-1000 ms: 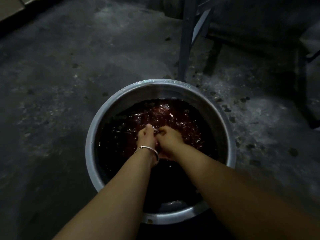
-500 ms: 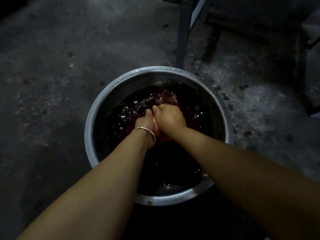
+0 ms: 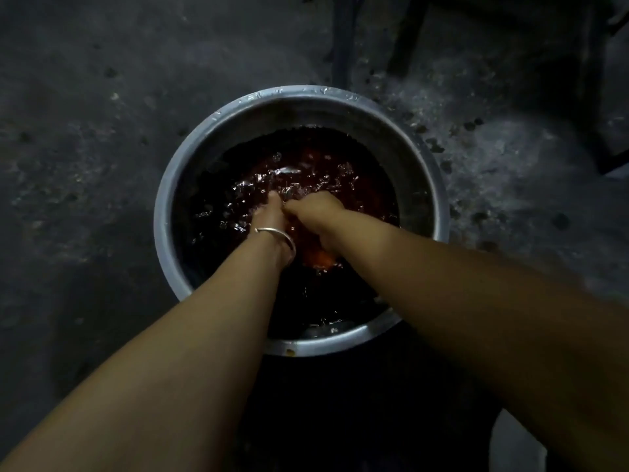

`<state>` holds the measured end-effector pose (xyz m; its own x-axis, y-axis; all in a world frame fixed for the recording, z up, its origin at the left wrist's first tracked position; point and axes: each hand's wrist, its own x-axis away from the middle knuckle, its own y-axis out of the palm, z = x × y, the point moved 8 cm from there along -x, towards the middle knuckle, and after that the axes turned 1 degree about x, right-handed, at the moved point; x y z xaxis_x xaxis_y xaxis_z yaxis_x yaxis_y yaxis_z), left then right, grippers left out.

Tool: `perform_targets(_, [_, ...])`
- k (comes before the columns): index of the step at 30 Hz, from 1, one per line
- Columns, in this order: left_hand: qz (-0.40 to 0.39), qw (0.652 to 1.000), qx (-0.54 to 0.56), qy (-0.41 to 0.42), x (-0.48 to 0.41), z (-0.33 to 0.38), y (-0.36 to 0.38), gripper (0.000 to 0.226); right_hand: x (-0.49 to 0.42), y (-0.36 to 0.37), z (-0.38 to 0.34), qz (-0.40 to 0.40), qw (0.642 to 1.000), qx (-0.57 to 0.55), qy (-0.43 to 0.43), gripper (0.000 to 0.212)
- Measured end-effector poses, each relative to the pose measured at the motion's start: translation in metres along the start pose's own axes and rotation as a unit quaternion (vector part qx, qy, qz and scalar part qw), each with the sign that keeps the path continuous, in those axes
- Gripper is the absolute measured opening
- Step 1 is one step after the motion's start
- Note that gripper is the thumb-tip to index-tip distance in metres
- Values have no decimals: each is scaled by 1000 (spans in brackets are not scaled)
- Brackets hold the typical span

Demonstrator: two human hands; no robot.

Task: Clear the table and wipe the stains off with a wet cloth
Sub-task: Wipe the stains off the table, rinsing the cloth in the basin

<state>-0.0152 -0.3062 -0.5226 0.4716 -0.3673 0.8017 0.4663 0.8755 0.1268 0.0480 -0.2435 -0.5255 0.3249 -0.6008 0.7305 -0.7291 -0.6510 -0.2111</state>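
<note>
Left hand [image 3: 269,216] and right hand [image 3: 315,212] clutch what appears to be a reddish cloth [image 3: 320,258] underwater in a steel basin [image 3: 299,93] on the floor [image 3: 102,165]. Soaked, limp and heavy, it likely needs bunching to lift.

The basin [image 3: 299,97] sits on the floor [image 3: 102,165] at mid-frame, with water [image 3: 221,185] in it. At its centre the left hand [image 3: 269,216] and right hand [image 3: 316,212] meet side by side in the water, the cloth [image 3: 320,258] under them. Behind the basin, at the upper centre, stands a furniture leg [image 3: 342,39].
</note>
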Motion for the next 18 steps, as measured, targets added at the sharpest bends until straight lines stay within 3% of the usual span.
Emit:
perform_targets(4, [-16,999,19,-25,-6,6,-4,34,21,-2,-36,50,986,39,-152,34])
perform_targets(8, [-21,998,50,-27,-3,5,1,27,28,-3,-59,104,962,103,-228,38])
perform_targets(11, [-1,999,41,-4,8,10,11,32,15,-15,-57,140,949,178,-220,31])
perform_targets(12, [4,994,-98,54,13,16,16,39,9,-20,-55,148,938,231,-212,33])
perform_targets(13, [30,987,-145,64,18,15,18,38,4,-26,-51,158,923,285,-207,37])
perform_targets(15, [24,995,-59,78,19,15,20,38,-3,-43,-45,182,913,311,-190,40])
perform_targets(18, [90,976,-168,100,8,25,1,36,-12,-70,-31,217,908,323,-155,38])
